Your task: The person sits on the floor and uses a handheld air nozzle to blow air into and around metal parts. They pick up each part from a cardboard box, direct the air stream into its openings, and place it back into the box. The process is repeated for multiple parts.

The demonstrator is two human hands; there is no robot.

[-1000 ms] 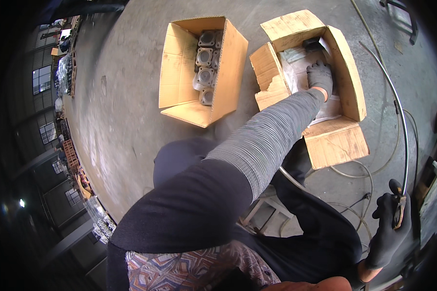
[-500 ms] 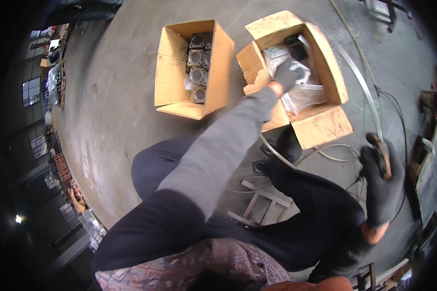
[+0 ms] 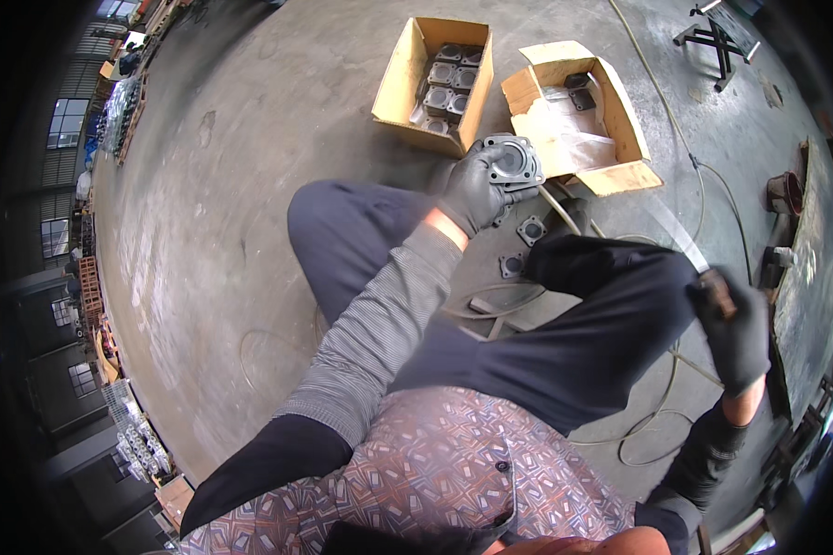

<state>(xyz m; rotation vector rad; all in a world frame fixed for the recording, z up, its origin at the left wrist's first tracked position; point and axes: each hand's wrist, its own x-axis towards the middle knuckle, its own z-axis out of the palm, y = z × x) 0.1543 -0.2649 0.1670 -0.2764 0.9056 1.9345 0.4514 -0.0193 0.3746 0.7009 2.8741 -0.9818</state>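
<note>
- Lifted away from the right carton, where it was reaching half a second ago, the left hand is now in front of both boxes; the right hand remains off to the right.
- Left hand: grasping a square flanged metal part by its left side, round face upward. In view the part overlaps the near edge of the right carton; whether they touch cannot be told.
- Right hand: closed around a brown-handled tool with a long pale strip, blurred, well apart from the boxes.
- A narrow strip of floor separates the two cartons; concrete floor spreads broadly to the left, while bent legs bound the near side.
- Left carton: open, with rows of similar flanged parts along its right side.
- Right carton: flaps spread, holding clear plastic wrap and dark blocky parts toward the far end.
- Two more square parts lie on the floor beside the leg.
- Around: a thin hose, a black metal stand and a bucket.
</note>
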